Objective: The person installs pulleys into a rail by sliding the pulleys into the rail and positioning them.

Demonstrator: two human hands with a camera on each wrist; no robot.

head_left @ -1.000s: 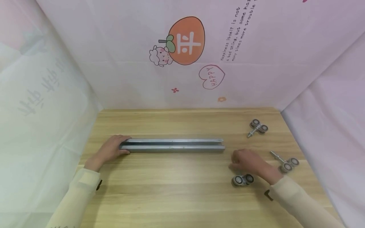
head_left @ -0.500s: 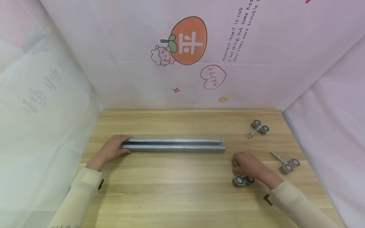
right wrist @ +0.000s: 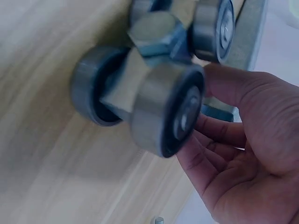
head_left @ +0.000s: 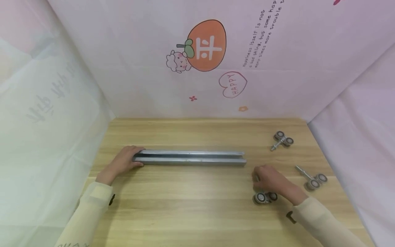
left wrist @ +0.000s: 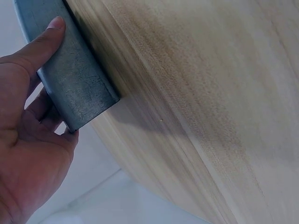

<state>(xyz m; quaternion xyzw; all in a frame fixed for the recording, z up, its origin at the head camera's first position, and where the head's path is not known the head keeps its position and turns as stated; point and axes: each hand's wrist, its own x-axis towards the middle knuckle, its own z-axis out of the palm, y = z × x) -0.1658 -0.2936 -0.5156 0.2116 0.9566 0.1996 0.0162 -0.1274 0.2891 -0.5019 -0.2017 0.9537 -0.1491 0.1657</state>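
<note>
A silver steel channel rail [head_left: 191, 161] lies lengthwise across the wooden table, its slot facing up. My left hand [head_left: 124, 160] grips its left end; in the left wrist view, the thumb [left wrist: 49, 39] presses on the rail's side [left wrist: 79, 79], with fingers around the far side. Just right of the rail's other end, my right hand [head_left: 270, 178] pinches a roller trolley [head_left: 261, 197] by its bolt. In the right wrist view, the trolley's several wheels [right wrist: 152, 112] and hex bolt head [right wrist: 154, 30] face the camera, while thumb and fingers behind hide most of the shank.
Two more roller trolleys lie on the table [head_left: 185, 212]: one at the back right [head_left: 282, 140], another near the right edge [head_left: 314, 181]. Printed white cloth [head_left: 148, 85] rises behind the table and on both sides.
The head view has shifted slightly. My right hand has turned a little around the trolley's bolt, and part of the shank now shows between its fingers. The left hand and rail stay put.
</note>
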